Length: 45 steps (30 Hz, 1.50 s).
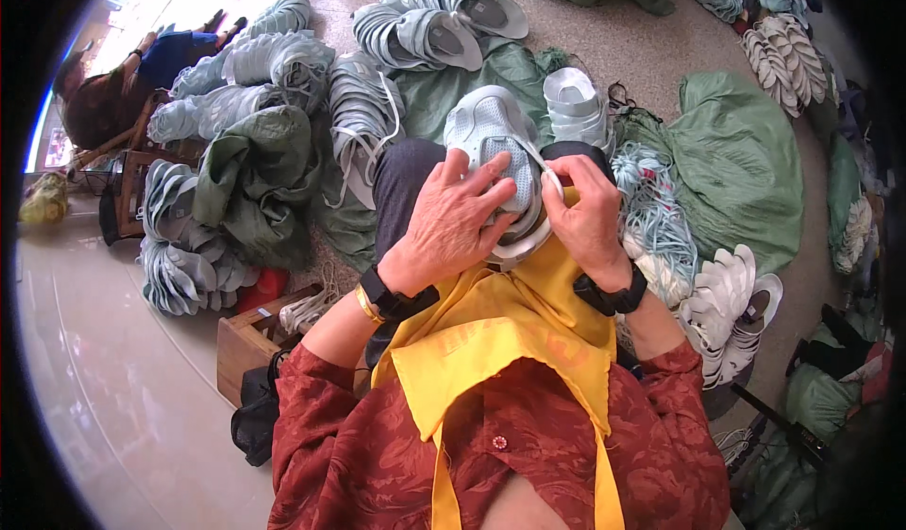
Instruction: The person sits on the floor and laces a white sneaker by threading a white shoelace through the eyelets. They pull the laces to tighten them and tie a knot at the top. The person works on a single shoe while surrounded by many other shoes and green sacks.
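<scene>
"Okay, hands first?"

"Left hand: half open, fingers spread over the pale-grey sneaker, steadying it, I'd say. Right hand: thumb and index finger nearly closed, pinching a white lace on the sneaker's 3 o'clock side."

"Where's the sneaker?"

"On the dark-trousered lap, at the far edge of the yellow apron. Toe at 12, heel end toward 6."

"How far along?"

"Partway, my call. Lace is at the sneaker, drawn up along one side; no bow visible, so threading or tying is probably left. Around it, laced or not, can't say: nested grey shoes at 10, a shorter stack at 1, white shoes at 4. Pale-blue lace bundle at 3, green sack beyond."

"Anything hidden?"

"Left fingers cover much of the lacing area, so no eyelet count. Lace tip's lost at the right fingertips. Another person at 10 is partly cut off near the glare; far 3 o'clock clutter goes dark at the fisheye rim."
</scene>
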Each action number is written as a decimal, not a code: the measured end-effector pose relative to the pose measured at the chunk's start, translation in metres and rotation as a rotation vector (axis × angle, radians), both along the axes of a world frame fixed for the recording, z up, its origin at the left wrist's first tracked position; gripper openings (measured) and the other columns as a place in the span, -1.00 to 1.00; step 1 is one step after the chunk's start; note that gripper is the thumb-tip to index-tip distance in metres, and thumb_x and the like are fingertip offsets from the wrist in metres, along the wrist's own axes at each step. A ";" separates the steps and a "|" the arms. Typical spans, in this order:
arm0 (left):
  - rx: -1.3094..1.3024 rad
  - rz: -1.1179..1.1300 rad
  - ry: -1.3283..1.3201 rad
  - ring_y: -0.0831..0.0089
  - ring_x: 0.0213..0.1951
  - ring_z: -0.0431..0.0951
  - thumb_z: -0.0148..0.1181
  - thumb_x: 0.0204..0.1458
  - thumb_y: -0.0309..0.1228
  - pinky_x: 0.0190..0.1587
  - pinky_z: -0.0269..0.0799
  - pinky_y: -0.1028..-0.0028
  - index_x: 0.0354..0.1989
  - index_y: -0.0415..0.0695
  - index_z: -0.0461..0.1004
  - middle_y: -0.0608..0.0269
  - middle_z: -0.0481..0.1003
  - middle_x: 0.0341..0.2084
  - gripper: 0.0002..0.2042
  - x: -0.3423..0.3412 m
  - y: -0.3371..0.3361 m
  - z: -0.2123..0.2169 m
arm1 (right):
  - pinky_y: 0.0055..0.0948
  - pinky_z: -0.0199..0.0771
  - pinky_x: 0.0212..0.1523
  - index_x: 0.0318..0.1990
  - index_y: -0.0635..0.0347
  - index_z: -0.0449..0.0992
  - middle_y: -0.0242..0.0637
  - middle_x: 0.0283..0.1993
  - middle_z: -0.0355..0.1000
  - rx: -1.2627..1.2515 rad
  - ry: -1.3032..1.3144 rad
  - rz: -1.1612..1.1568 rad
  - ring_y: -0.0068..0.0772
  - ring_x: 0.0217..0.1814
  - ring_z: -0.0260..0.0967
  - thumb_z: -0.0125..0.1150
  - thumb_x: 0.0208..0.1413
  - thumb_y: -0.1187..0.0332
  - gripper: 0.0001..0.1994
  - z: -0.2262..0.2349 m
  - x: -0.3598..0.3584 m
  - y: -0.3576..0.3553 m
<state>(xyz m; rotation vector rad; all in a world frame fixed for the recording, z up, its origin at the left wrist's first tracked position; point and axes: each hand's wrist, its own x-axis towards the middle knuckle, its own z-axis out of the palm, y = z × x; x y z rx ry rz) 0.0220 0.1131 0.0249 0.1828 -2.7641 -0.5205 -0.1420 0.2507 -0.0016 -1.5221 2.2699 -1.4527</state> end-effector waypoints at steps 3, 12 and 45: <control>-0.060 0.001 -0.015 0.12 -0.07 0.33 0.31 0.00 -0.24 0.01 0.31 0.20 -0.04 -0.04 0.44 0.21 0.41 0.21 -0.64 -0.001 0.002 -0.003 | -0.16 0.55 -0.17 -0.20 0.25 0.55 -0.13 -0.23 0.51 -0.072 0.191 0.082 0.00 -0.20 0.53 0.30 0.06 0.55 -0.86 0.007 0.003 0.000; -0.024 0.031 -0.024 0.10 -0.06 0.32 0.35 -0.04 -0.14 0.00 0.27 0.18 0.01 -0.09 0.44 0.19 0.39 0.26 -0.53 -0.004 0.004 -0.007 | -0.15 0.56 -0.13 -0.17 0.27 0.55 -0.12 -0.18 0.52 -0.024 0.067 0.099 0.03 -0.14 0.53 0.35 0.02 0.53 -0.80 0.014 0.009 0.003; 0.287 0.241 0.252 -0.07 0.07 0.36 0.23 0.12 -0.50 0.18 0.28 0.12 -0.05 -0.26 0.37 -0.08 0.41 0.18 -0.73 0.007 0.005 -0.034 | -0.24 0.57 -0.16 -0.15 0.10 0.55 -0.23 -0.05 0.43 0.100 0.329 0.267 -0.17 -0.13 0.52 0.31 -0.01 0.48 -0.76 0.003 0.007 0.018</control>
